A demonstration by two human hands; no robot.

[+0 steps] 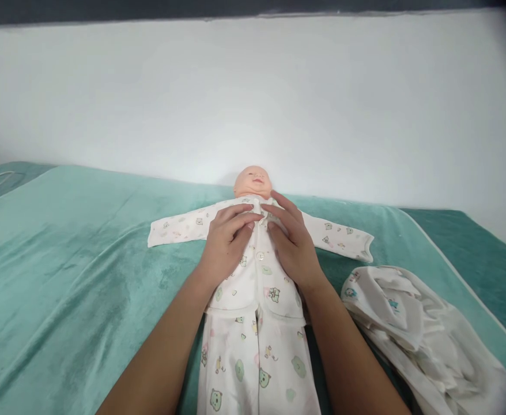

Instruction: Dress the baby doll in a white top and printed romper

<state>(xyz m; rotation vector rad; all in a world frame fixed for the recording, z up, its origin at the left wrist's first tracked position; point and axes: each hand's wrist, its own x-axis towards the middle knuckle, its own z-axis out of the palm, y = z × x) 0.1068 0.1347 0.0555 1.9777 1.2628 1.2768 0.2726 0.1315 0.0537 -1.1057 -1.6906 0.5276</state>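
A baby doll (253, 181) lies on its back, dressed in a white printed jacket (274, 294) with both sleeves spread out sideways. White printed trousers (235, 369) cover its lower part. At the upper chest, my left hand (229, 236) has its fingers bent on the jacket's front edge beside the middle opening. My right hand (291, 239) rests opposite, thumb and fingertips at the other edge near the collar, one finger raised by the doll's neck. The fingertips of both hands nearly meet around a small button area; whether cloth is pinched there is partly hidden. A round button shows lower down.
A crumpled white cloth garment (426, 334) with small blue prints lies to the right of my right forearm. Green plush cloth (63, 265) spreads under everything. A white wall (253, 86) stands behind the doll's head. A thin pale cord lies at the far left.
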